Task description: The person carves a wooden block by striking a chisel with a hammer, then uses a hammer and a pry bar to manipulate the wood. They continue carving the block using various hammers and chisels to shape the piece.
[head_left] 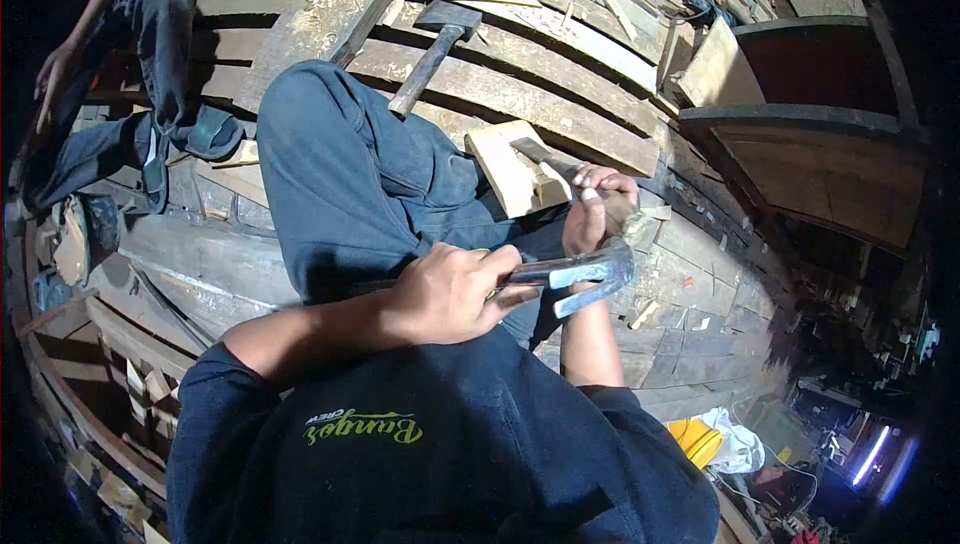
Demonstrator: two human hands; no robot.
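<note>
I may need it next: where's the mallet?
In the head view, top, left of centre: the mallet lies on the wooden slats, its handle end beside the bent knee.

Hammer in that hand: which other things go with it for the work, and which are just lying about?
In use:
- claw hammer, in the left hand
- chisel, in the right hand
- pale wood block, at the chisel's blade

Seemingly just lying about:
- mallet
- wood shavings
- white plastic bag

Yellow-green lettering (365, 429) on dark shirt (450, 464), blue-grey trousers (325, 174), silvery claw hammer (590, 273)
</note>
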